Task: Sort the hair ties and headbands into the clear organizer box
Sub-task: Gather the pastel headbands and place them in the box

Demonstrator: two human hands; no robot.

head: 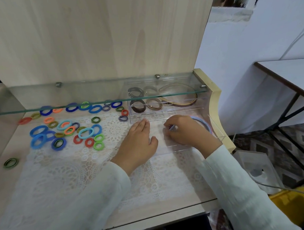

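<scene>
A clear organizer box (167, 112) stands at the back right under the glass shelf; brown and beige hair ties (138, 106) and a brown headband (185, 102) lie inside. Its clear drawer (217, 129) is pulled out toward me. My right hand (185, 129) is in the drawer, fingers curled round pastel headbands (203, 123). My left hand (139, 142) lies flat with straight fingers on the drawer's left side. Several coloured hair ties (67, 128) are scattered over the lace mat at left.
A glass shelf (94, 100) overhangs the back of the wooden desk. A lone green-black tie (11, 163) lies near the left edge. A lace mat (80, 171) covers the desk. To the right are a table (290, 76), a yellow bin (293, 204) and cables.
</scene>
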